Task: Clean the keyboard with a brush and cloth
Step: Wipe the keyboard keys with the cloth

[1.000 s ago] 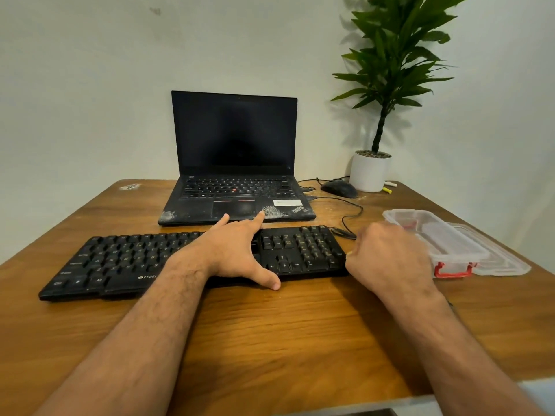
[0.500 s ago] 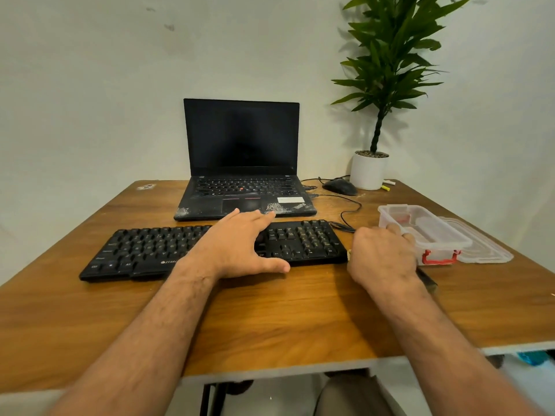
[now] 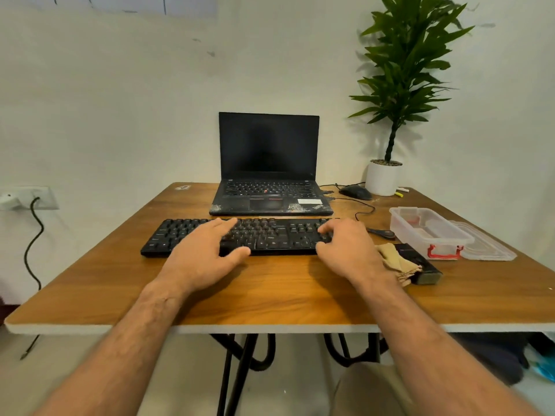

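Note:
A black keyboard (image 3: 270,235) lies across the wooden table (image 3: 270,298), in front of a laptop. My left hand (image 3: 204,253) lies over its left-middle part, fingers across the keys and thumb at the front edge. My right hand (image 3: 345,247) covers the keyboard's right end, its fingers curled onto the number keys. A folded tan cloth (image 3: 396,262) and a black brush (image 3: 420,262) lie on the table just right of my right hand, touching each other. Neither hand touches them.
An open black laptop (image 3: 270,175) stands behind the keyboard. At the right are a clear box with a red latch (image 3: 426,232), its lid (image 3: 486,244), a mouse (image 3: 356,192) with its cable, and a potted plant (image 3: 383,178). The table's near edge is close to me.
My right hand was closed beside the keyboard; now it rests on the keyboard's right end, and the cloth and brush lie uncovered on the table. The view has pulled back.

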The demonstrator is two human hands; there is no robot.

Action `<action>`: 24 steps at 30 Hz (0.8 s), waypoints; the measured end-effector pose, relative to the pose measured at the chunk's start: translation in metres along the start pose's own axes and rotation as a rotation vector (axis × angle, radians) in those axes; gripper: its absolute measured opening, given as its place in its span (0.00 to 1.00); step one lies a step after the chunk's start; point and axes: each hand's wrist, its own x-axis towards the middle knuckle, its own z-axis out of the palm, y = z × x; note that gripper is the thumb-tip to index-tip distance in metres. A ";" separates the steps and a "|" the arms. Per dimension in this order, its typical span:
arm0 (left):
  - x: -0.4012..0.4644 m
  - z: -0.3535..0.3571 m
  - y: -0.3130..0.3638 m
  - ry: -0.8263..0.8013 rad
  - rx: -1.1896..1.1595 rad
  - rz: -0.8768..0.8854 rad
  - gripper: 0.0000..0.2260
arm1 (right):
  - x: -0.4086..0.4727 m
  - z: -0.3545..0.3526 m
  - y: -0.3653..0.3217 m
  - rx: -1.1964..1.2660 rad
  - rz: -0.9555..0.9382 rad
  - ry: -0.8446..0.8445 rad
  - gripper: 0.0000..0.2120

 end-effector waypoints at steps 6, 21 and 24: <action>0.013 -0.006 -0.044 0.098 0.008 -0.163 0.29 | 0.029 0.017 -0.005 0.044 0.094 0.001 0.29; 0.037 0.000 -0.083 0.220 0.009 -0.633 0.33 | 0.071 0.029 0.013 0.152 0.385 -0.004 0.28; 0.043 0.000 -0.087 0.231 -0.074 -0.650 0.33 | 0.074 0.029 0.013 0.216 0.399 0.045 0.18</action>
